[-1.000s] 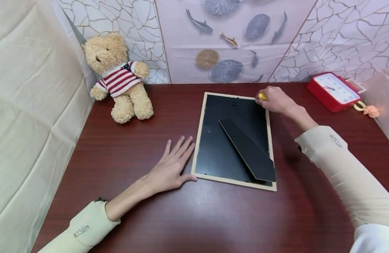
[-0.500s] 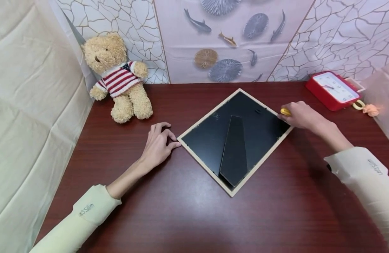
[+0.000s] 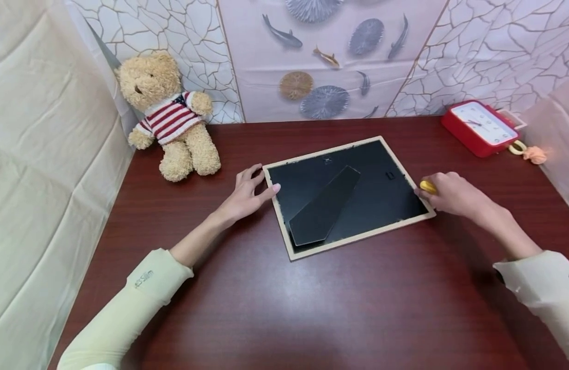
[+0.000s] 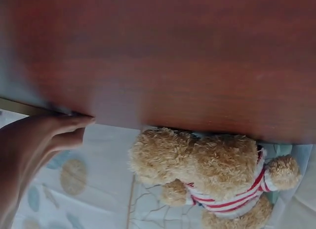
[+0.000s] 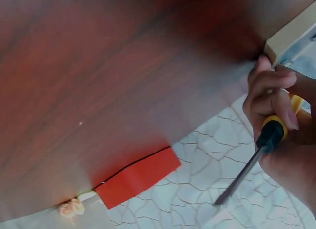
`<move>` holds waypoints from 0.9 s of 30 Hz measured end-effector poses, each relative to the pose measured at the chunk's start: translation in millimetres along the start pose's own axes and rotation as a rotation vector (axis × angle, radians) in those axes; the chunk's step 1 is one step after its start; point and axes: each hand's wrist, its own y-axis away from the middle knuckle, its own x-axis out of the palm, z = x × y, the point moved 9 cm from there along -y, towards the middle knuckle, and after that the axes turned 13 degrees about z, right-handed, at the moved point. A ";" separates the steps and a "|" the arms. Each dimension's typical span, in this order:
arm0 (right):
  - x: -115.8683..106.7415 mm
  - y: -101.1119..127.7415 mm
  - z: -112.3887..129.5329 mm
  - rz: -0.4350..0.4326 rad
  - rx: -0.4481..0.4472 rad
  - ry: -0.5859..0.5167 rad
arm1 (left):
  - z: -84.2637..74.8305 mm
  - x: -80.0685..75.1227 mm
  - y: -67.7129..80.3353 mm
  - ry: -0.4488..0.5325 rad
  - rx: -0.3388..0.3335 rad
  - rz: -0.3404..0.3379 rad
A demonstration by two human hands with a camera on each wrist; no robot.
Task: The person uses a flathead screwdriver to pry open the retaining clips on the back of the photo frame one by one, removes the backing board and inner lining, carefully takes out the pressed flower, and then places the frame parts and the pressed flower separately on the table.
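Wooden frame lying face down, both hands at its ends

Wooden and pale, the picture frame (image 3: 346,197) is lying face down near the middle of the dark red bench (image 3: 284,308), with its black backing board and its folded stand (image 3: 323,211) turned up. It is sitting at a slight angle, the long sides running left to right.

The left hand (image 3: 247,194) is resting at the left short edge of the frame; the thumb and the fingers are bending lightly around that edge, so the grip here is holding the frame in a loose way. The right hand (image 3: 451,193) is staying at the right short edge. Its grip is closing around a screwdriver (image 5: 256,152) with a yellow and black handle, and the knuckles are touching the frame corner. In the right wrist view the metal shaft is pointing away from the frame, so the tip is not working on anything.

As I am judging it, the work is at an early stage. The backing board is sitting in the frame and the stand is lying flat. The small clips at the edge are too small to tell if they are open.

A teddy bear (image 3: 169,115) in a striped sweater is sitting at the far left, and a red clock (image 3: 478,127) is standing at the far right.
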 end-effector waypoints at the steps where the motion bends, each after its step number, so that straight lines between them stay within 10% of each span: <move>1: 4.0 3.8 2.3 0.031 0.015 -0.012 | 2.6 -0.5 -5.6 -0.012 -0.005 0.016; 9: 2.2 47.2 69.2 0.276 0.072 -0.046 | 8.4 -6.3 -37.8 -0.181 0.055 0.103; 19: -86.9 68.9 169.7 -0.547 -0.336 -0.206 | 8.7 -10.8 -37.6 -0.246 0.174 0.193; 27: -81.7 14.1 229.0 -0.471 -0.521 -0.308 | 22.2 -8.8 -50.1 -0.271 0.186 0.239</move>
